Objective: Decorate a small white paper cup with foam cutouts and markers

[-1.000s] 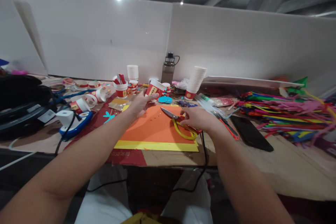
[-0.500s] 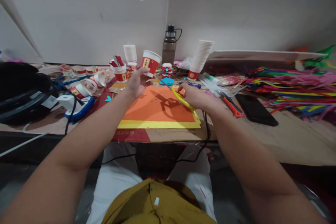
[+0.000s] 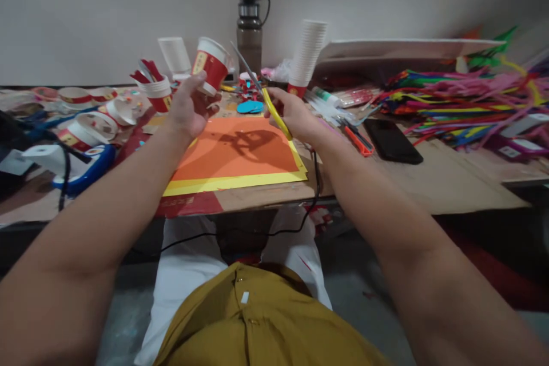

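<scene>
My left hand [image 3: 191, 104] is closed around a red and white paper cup [image 3: 213, 66], held tilted above the paper. In my right hand [image 3: 291, 112] is a pair of scissors with yellow handles [image 3: 275, 112]. Its blades point up and to the left, toward the cup but apart from it. Whether the blades are parted I cannot tell. Below both hands lies an orange sheet [image 3: 231, 154] on top of yellow sheets [image 3: 193, 187], with the shadow of my hands across it. Blue paper pieces [image 3: 250, 107] lie just beyond.
Stacks of white paper cups [image 3: 309, 51] stand near a dark bottle [image 3: 249, 34]. On the right are a black phone [image 3: 392, 141], a red-orange cutter [image 3: 358, 140] and a heap of coloured pipe cleaners [image 3: 454, 106]. A blue and white tool [image 3: 88, 168] and cut cups [image 3: 83, 131] lie left.
The scissors have risen from low over the orange sheet, and their blades now point up toward the cup. The cup stays in my left hand. The view has shifted.
</scene>
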Tool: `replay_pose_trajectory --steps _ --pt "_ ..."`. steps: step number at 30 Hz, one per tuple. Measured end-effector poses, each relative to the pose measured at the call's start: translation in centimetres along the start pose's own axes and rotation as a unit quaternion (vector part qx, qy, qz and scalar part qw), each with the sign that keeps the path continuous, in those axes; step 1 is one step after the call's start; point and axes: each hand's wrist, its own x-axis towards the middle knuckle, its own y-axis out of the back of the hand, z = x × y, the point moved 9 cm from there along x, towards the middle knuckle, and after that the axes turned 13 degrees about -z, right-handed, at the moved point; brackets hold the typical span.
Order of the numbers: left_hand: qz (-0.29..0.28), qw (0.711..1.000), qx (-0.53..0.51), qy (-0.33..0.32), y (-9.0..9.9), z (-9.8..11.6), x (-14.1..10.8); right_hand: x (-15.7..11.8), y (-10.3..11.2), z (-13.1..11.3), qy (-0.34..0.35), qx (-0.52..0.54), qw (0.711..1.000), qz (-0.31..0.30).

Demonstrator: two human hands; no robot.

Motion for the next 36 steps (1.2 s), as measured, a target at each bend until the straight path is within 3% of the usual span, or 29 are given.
replay_pose_trajectory --steps 12,19,24,30,36 --pt "0.004 0.999 -0.032 0.022 0.1 -0.7 0.4 0.0 0.1 0.4 0.017 0.022 1.000 -0.001" --pt "0.010 0.999 -0.032 -0.022 -0.1 0.2 0.0 -0.8 0.8 -0.9 -0.061 0.044 0.996 0.043" --pt "0.003 0.999 -0.039 -0.038 -0.2 0.4 -0.1 -1.2 -0.1 -1.3 -0.077 0.122 0.989 0.025" --pt "0.003 0.998 -0.061 -0.027 0.2 0.3 0.0 -1.5 -0.1 -2.0 -0.110 -0.005 0.994 -0.006" --pt "0.001 0.997 -0.017 -0.081 0.0 1.7 -0.2 -1.7 -0.6 -2.8 -0.137 -0.074 0.987 -0.035"
